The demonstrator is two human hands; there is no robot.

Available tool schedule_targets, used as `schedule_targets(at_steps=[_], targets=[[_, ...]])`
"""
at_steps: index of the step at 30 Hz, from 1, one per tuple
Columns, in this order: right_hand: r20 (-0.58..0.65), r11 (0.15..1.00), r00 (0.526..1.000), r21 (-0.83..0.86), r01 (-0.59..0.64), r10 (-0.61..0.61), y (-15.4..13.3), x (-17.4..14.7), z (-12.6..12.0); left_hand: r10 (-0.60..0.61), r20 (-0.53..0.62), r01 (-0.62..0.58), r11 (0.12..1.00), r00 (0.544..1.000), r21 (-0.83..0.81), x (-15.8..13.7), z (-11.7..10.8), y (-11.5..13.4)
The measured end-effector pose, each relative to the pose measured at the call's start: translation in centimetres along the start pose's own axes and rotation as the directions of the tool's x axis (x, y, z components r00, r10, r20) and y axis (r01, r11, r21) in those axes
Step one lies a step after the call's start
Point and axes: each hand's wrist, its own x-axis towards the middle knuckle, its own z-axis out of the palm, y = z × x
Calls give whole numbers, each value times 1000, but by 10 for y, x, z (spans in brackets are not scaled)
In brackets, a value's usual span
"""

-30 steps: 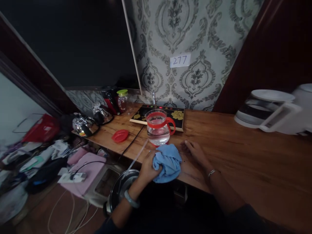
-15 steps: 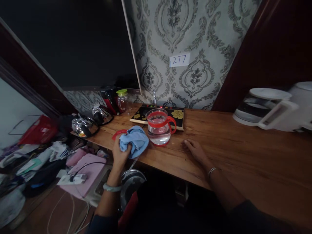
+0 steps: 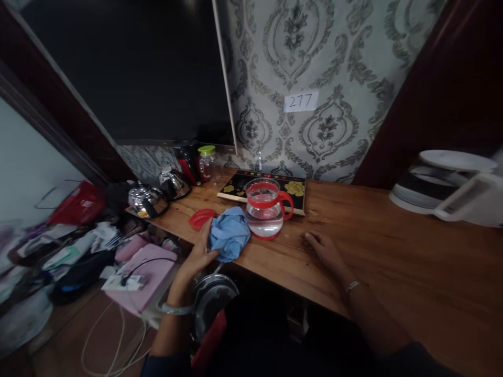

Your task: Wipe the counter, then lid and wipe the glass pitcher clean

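Observation:
A crumpled blue cloth [image 3: 230,234] lies at the front edge of the wooden table. My left hand [image 3: 201,250] is curled round the cloth's left side, thumb along its lower edge. Behind that hand sits a red lid [image 3: 201,218]. Just right of the cloth stands a clear glass pitcher [image 3: 265,222] with red bands and a red handle, upright, uncovered and partly filled with clear liquid. My right hand [image 3: 323,251] rests on the tabletop to the right of the pitcher, holding nothing, its fingers relaxed and slightly apart.
Behind the pitcher is a black cooktop with yellow flowers [image 3: 294,191]. Shiny kettles [image 3: 143,199] and a green-lidded jar [image 3: 206,162] stand at the back left. A white-handled glass pot [image 3: 432,180] is far right. A pan [image 3: 214,298] sits below the table edge.
The cloth now sits lower and looser on the table, and my left hand has shifted to its left side. More of the red lid shows. The view has turned slightly left.

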Motion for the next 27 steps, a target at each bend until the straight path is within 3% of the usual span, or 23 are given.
schedule_targets(at_steps=[3, 5, 9, 11, 13, 17, 20, 23, 27], targets=[[23, 999, 1000, -41, 6, -5, 1, 0, -2, -152, -13, 150, 984, 988, -100, -5, -21, 3], [35, 998, 999, -59, 9, -7, 2, 0, -4, -248, -132, 233, 965, 960, -118, -2, -31, 5], [14, 998, 1000, -65, 14, -13, 3, 1, -2, -286, -468, 315, 949, 836, -18, 18, -38, -5], [-19, 1000, 1000, -31, -3, 3, 4, 1, 1, -282, -578, 384, 921, 766, 60, 32, -39, -18], [-65, 999, 997, 38, -30, 32, 1, 1, 7, -282, -627, 448, 885, 726, 122, 44, -40, -35], [-225, 982, 973, 171, 82, -42, -17, 7, 25, -316, -598, 486, 862, 737, 143, 62, -45, -60], [-302, 960, 947, 211, 182, -113, -39, 17, 38, -403, -548, 584, 786, 733, 202, 69, -50, -64], [-290, 923, 944, 299, 242, -154, -58, 32, 48, -432, -531, 639, 707, 729, 302, 72, -53, -59], [-247, 890, 960, 399, 221, -128, -71, 51, 51, -431, -504, 632, 695, 749, 344, 74, -54, -50]])
